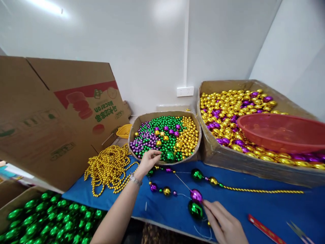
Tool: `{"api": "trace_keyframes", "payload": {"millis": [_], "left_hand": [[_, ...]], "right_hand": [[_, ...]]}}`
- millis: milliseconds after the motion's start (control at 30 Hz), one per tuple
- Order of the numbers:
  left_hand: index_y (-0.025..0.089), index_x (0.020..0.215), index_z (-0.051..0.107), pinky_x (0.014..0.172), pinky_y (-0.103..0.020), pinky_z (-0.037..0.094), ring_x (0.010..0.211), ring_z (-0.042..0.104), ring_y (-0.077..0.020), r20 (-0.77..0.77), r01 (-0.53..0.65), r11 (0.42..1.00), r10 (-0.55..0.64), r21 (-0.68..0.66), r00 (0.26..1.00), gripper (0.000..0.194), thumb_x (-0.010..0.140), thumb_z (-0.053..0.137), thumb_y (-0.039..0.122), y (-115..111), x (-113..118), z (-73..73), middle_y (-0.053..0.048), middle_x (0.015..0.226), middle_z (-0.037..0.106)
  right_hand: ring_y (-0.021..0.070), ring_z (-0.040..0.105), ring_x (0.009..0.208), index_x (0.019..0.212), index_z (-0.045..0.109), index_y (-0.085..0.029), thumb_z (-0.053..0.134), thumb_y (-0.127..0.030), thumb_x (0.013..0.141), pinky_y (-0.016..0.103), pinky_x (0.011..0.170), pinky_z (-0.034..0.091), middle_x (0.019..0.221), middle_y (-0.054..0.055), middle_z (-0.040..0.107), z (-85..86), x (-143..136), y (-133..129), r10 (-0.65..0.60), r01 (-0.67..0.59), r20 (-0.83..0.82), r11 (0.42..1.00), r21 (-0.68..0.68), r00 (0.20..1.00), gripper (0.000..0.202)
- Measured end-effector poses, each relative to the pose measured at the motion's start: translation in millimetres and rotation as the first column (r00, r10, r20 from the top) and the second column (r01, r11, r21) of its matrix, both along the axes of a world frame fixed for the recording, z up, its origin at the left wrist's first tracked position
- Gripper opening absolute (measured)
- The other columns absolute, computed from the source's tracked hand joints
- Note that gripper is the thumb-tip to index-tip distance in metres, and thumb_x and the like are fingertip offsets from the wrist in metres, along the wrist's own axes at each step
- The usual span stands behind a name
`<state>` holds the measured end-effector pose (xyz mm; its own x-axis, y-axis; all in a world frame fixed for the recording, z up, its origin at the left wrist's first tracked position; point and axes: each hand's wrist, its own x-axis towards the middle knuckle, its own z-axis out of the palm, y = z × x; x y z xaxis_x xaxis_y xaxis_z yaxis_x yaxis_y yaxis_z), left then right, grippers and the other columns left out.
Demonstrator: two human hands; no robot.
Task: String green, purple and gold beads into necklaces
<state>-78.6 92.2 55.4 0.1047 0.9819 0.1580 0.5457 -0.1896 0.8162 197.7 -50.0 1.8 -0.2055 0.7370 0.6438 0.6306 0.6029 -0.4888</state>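
Observation:
My left hand (149, 162) reaches to the near rim of the round box (200, 135) of small green, purple and gold beads, its thumb and fingertips pinched together. What they hold, if anything, is too small to tell. A large green bead (170, 157) lies just right of those fingertips. Low on the blue cloth, my right hand (222, 220) has its fingers closed at a large purple bead (196, 195). A large green bead (195, 209) sits right below the purple one. Thin thread joins them to a loop of mixed beads lying on the cloth.
Gold bead strands (109, 167) lie left. A red basket (281, 134) rests in the large box (243, 169) at right. Green beads (50, 217) fill a box lower left. Red cutter (265, 230) and scissors (299, 233) lie lower right. A big carton (58, 135) stands left.

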Motion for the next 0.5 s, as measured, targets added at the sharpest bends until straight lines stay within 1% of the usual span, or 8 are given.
{"api": "trace_keyframes", "payload": {"millis": [67,100,167,200,233,300,367,500], "left_hand": [[0.013,0.102,0.064,0.074,-0.031,0.051,0.080,0.065,-0.0185,0.290,0.022,0.998,-0.003,-0.064,0.957,0.031,0.085,0.053,0.036,-15.9,9.9,0.8,-0.010,0.093,0.068],[0.013,0.102,0.064,0.073,-0.030,0.052,0.080,0.066,-0.0178,0.474,0.056,0.991,0.007,-0.118,0.881,0.031,0.083,0.057,0.037,-24.2,15.9,0.9,-0.011,0.096,0.068],[0.012,0.095,0.065,0.072,-0.027,0.052,0.079,0.066,-0.0162,0.766,0.153,0.963,0.076,-0.223,0.639,0.028,0.075,0.069,0.032,-39.8,27.7,0.4,-0.010,0.097,0.069],[0.012,0.092,0.065,0.070,-0.025,0.053,0.078,0.067,-0.0154,0.837,0.197,0.945,0.119,-0.260,0.534,0.026,0.072,0.073,0.028,-46.3,32.9,0.0,-0.009,0.094,0.069],[0.012,0.090,0.065,0.069,-0.024,0.053,0.076,0.067,-0.0146,0.866,0.224,0.932,0.150,-0.285,0.477,0.024,0.071,0.074,0.025,-51.7,37.2,-0.5,-0.008,0.090,0.069],[0.013,0.089,0.064,0.067,-0.022,0.053,0.075,0.067,-0.0144,0.887,0.251,0.916,0.188,-0.314,0.421,0.023,0.071,0.074,0.021,-59.2,43.3,-1.4,-0.005,0.083,0.069],[0.013,0.092,0.064,0.067,-0.022,0.053,0.076,0.068,-0.0148,0.896,0.274,0.904,0.206,-0.327,0.393,0.024,0.071,0.074,0.020,-63.1,46.6,-2.5,-0.004,0.079,0.069],[0.012,0.092,0.065,0.067,-0.023,0.053,0.075,0.068,-0.0150,0.898,0.300,0.895,0.200,-0.331,0.392,0.024,0.072,0.073,0.022,-66.4,49.4,-3.9,-0.007,0.082,0.070]], "right_hand": [[0.0128,0.065,0.065,0.101,0.062,-0.019,0.038,-0.027,0.096,0.019,0.056,0.050,0.076,0.004,0.066,1.4,-2.8,-0.1,0.002,-0.002,-0.003,1.000,-0.014,1.000,0.025],[0.0127,0.064,0.064,0.101,0.062,-0.019,0.038,-0.027,0.096,0.019,0.055,0.050,0.075,0.003,0.065,1.7,-3.9,-0.2,0.004,-0.004,-0.007,1.000,-0.020,1.000,0.025],[0.0126,0.063,0.063,0.101,0.061,-0.019,0.038,-0.026,0.096,0.020,0.056,0.049,0.074,0.003,0.064,2.1,-5.1,-0.8,0.012,-0.012,-0.014,0.999,-0.031,1.000,0.024],[0.0126,0.063,0.062,0.101,0.061,-0.019,0.038,-0.025,0.096,0.021,0.056,0.049,0.074,0.003,0.063,2.4,-5.2,-1.3,0.015,-0.016,-0.016,0.999,-0.038,1.000,0.024],[0.0126,0.062,0.062,0.101,0.061,-0.018,0.038,-0.025,0.096,0.021,0.056,0.049,0.074,0.003,0.063,2.6,-5.1,-1.8,0.018,-0.019,-0.017,0.999,-0.041,1.000,0.025],[0.0129,0.062,0.062,0.101,0.062,-0.018,0.038,-0.025,0.096,0.022,0.056,0.049,0.074,0.004,0.063,3.2,-4.4,-3.0,0.018,-0.019,-0.009,0.999,-0.046,1.000,0.025],[0.0136,0.063,0.062,0.102,0.062,-0.017,0.039,-0.025,0.095,0.022,0.056,0.049,0.075,0.004,0.063,3.5,-3.6,-3.8,0.009,-0.009,0.002,0.999,-0.035,1.000,0.026],[0.0139,0.063,0.062,0.103,0.062,-0.017,0.038,-0.025,0.095,0.022,0.057,0.050,0.074,0.005,0.063,3.3,-2.9,-3.7,0.005,-0.004,0.022,1.000,-0.020,1.000,0.026]]}}
